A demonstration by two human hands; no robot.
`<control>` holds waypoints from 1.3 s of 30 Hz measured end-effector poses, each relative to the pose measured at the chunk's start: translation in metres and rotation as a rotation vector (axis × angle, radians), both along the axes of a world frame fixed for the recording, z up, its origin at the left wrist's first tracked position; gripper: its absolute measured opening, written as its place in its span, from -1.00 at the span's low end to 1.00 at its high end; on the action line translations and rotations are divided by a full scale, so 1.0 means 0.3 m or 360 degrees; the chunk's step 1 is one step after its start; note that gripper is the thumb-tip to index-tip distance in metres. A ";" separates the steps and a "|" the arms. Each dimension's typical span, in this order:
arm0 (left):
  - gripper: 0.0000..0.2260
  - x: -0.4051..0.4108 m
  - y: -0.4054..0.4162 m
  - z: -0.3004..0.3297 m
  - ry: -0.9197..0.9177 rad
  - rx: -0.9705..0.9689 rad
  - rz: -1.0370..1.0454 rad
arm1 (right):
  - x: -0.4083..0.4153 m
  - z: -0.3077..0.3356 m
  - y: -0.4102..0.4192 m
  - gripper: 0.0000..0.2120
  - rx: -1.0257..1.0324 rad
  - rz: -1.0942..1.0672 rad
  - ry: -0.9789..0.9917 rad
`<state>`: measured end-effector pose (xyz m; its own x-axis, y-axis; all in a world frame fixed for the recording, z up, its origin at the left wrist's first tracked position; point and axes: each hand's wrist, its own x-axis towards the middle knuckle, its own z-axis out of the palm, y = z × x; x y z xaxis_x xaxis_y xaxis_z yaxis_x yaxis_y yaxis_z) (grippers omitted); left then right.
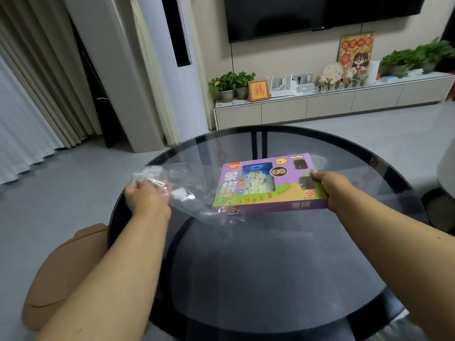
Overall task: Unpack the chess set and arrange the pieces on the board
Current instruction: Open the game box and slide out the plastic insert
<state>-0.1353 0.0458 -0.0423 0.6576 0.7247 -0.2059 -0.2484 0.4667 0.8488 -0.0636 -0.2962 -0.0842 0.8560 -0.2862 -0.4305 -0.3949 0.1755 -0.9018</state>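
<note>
A purple and green chess set box (261,190) is held just above the round glass table (246,267), its window showing pale round pieces inside. My right hand (332,187) grips the box's right end. My left hand (145,196) grips a clear plastic wrapper (182,193) at the table's left edge. The wrapper stretches from that hand to the box's left end, and its open mouth still overlaps the box's near left corner. No board is in view.
A tan cushioned seat (64,279) sits low at the left, beside the table. A pale rounded object (446,168) stands at the right edge. Beyond the table are grey floor, a low TV cabinet (320,107) with plants, and curtains at the left.
</note>
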 end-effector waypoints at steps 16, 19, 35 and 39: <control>-0.81 0.025 0.184 0.253 -0.0751 -0.0134 -0.0748 | -0.034 0.225 0.460 -0.53 -0.0758 0.0662 -0.0686; -0.75 0.049 0.212 0.224 -0.0740 -0.0168 -0.0835 | -0.042 0.252 0.596 -0.69 -0.0183 0.1158 -0.0554; -0.46 0.225 0.481 0.007 0.0424 0.1219 -0.0392 | 0.209 0.130 0.954 -0.49 -0.0137 0.0779 -0.0663; -0.45 0.284 0.523 0.001 0.0368 0.1420 -0.0280 | 0.281 0.100 1.000 -0.46 -0.0208 0.0693 -0.0797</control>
